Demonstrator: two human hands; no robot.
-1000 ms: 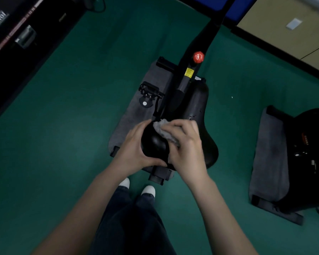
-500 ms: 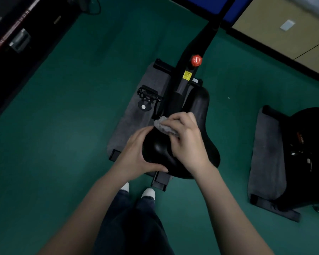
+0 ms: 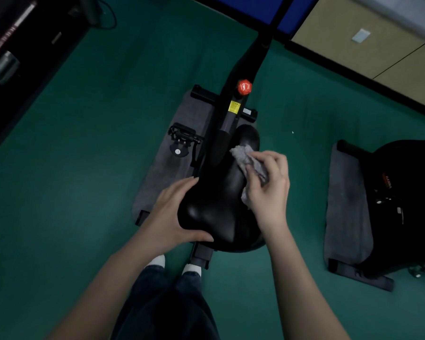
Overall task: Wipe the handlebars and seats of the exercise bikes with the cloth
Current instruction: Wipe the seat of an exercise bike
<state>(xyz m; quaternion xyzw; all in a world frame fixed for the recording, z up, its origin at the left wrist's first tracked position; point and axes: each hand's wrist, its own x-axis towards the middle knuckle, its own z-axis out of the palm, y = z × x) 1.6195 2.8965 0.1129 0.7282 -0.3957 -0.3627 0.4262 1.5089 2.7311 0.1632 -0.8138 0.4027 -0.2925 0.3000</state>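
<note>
The seat point(image 3: 219, 204) is black and sits mid-pic, on top of the bike point(image 3: 233, 111). Its long way runs from near the person up and away, a bit to the right. The thin nose points away, toward the red knob point(image 3: 244, 87); the wide back end is near the person.

The left hand point(image 3: 172, 212) is cupped round the wide end's left side, thumb on the back edge, fingers along the side. It's curled partway, holding the seat.

The right hand point(image 3: 268, 187) is pressed on the right side of the seat w/ the gray cloth point(image 3: 245, 158) bunched under its fingers. Fingers bent over the cloth, gripping it. Some cloth sticks out in front, near the nose.

The bike stands on a gray mat point(image 3: 162, 173) on the green floor point(image 3: 71, 168). A 2nd bike point(image 3: 407, 192) is off to the right, well apart.

Vs. 0.5 s ago: the right hand & cloth went from the seat's top middle over to the right side. More of the seat top shows now. The left hand stayed at the wide end.
</note>
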